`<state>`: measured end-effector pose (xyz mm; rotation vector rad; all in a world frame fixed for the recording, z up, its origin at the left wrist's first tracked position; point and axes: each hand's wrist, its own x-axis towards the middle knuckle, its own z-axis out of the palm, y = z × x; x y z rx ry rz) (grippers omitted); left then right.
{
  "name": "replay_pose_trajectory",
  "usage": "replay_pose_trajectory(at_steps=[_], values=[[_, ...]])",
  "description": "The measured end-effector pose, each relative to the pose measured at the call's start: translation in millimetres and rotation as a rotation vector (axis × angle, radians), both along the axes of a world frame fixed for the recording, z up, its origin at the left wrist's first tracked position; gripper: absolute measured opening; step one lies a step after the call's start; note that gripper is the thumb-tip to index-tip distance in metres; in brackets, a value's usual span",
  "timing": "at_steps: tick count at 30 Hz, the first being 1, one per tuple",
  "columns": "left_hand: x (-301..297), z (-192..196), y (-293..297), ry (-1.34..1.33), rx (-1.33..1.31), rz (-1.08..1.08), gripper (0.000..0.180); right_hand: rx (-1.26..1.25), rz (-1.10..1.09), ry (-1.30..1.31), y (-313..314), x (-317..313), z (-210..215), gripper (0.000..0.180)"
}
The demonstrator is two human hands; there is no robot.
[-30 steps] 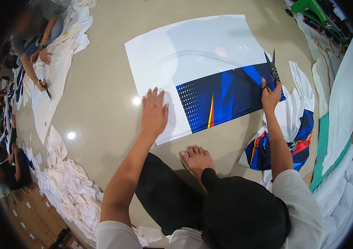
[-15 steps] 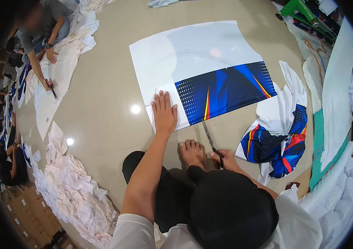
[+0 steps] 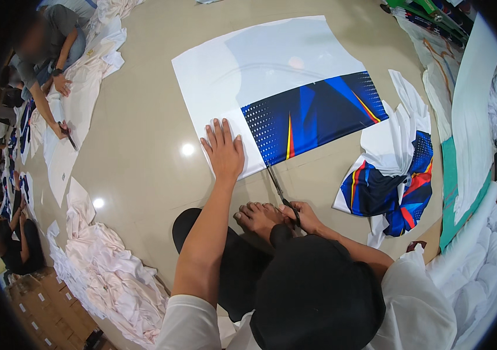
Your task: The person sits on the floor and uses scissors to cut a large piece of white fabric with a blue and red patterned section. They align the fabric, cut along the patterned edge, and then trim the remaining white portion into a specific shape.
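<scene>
Scissors clenched in my right hand, blades at sheet's six o'clock edge. Left hand flat, grasping nothing, pins sheet on floor at nine o'clock, likely steadying it.

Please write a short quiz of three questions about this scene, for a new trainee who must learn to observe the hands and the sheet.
1. True or false: the left hand lies flat on the large white sheet with a blue printed panel.
2. Which hand holds the black-handled scissors?
3. Where is the crumpled blue, red and white printed piece? A) under the sheet B) right of the sheet C) in the left hand

Key: 1 true; 2 the right hand; 3 B.
</scene>
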<state>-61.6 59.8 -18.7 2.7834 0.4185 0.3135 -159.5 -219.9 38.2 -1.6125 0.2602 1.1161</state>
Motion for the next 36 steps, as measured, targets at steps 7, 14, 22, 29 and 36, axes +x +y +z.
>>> replay_pose_trajectory(at_steps=[7,14,22,29,36], values=[[-2.1,-1.3,3.1,-0.012,0.009,0.009,0.065,0.017,-0.035,-0.011,14.6,1.3,-0.9,0.046],[-1.1,0.6,2.6,0.044,0.041,0.056,0.065,-0.023,-0.029,0.000,26.2,9.6,10.2,0.049],[0.4,4.4,-0.6,0.085,0.018,0.057,0.067,-0.024,-0.056,0.006,27.6,13.8,10.5,0.048],[-0.3,5.4,-1.9,0.087,0.026,0.057,0.067,-0.033,-0.063,0.026,28.9,13.6,10.0,0.045],[-0.6,5.1,-2.3,0.053,0.005,0.051,0.066,-0.027,-0.081,0.008,28.5,10.5,4.5,0.042]])
